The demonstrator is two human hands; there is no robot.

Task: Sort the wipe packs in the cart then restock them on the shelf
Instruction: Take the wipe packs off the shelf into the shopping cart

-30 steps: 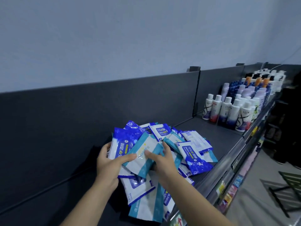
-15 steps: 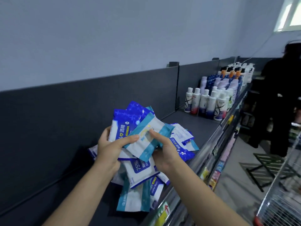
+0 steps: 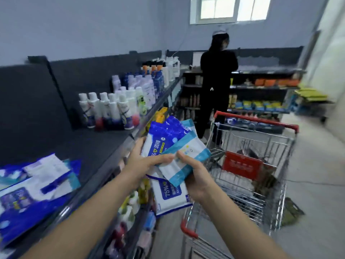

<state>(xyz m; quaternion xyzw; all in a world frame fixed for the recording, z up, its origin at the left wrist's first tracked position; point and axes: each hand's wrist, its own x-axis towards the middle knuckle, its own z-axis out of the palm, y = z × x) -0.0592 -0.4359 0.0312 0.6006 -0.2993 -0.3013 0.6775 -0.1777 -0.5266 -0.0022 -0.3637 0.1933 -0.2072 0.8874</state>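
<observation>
A grey-walled shop aisle: a dark shelf (image 3: 89, 146) runs along the left of the cart (image 3: 255, 120), with rows of bottles (image 3: 112, 109) on it farther up, and a person in black (image 3: 216, 81) stands beyond the cart's far end. More packs (image 3: 37, 184) lie loose and blurred on the shelf, well to the left of the cart.

The wipe packs (image 3: 168, 193) in hand are a mixed bundle held in the air just left of the cart's near corner, with a blue pack (image 3: 166, 133) at the back and a teal pack (image 3: 188, 156) on top. The left hand (image 3: 141, 163) grips the bundle's left edge, fingers (image 3: 162, 157) curled over the front. The right hand (image 3: 196, 176) cups it from below, its thumb pinching the teal pack.

This looks like the sorting step, with the bundle on its way to the cart. The next move calls for peeling the teal pack off the blue ones without letting the slippery stack fan out and drop.
</observation>
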